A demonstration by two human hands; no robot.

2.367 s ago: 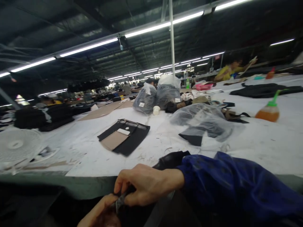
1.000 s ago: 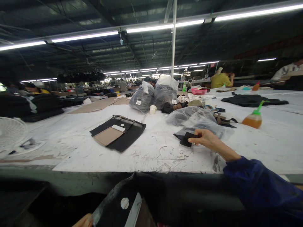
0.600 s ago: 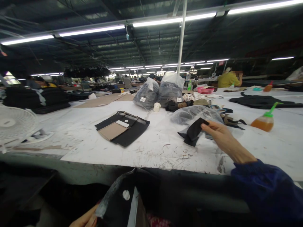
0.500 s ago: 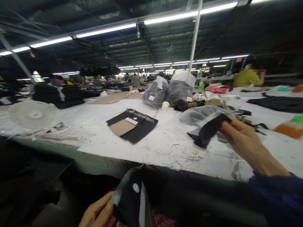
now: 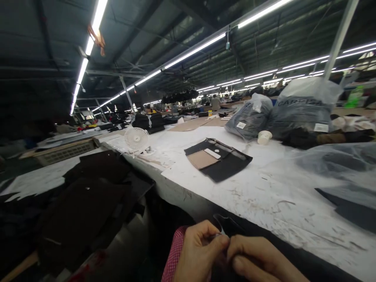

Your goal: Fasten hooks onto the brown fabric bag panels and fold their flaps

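Head view: two hands (image 5: pixel 227 256) pinch one black piece (image 5: pixel 227 227); one fan (image 5: pixel 136 138); two bags (image 5: pixel 282 111).

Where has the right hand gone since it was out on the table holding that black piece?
Yes, it moved: the right hand came back off the white table to its near edge, meeting the left hand.

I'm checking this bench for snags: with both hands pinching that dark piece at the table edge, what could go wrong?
1. The left hand and right hand pinch the dark piece low in the frame, partly hidden, so a slip may go unnoticed.
2. It hangs off the table edge and might drop.
3. The paper cup might tip.
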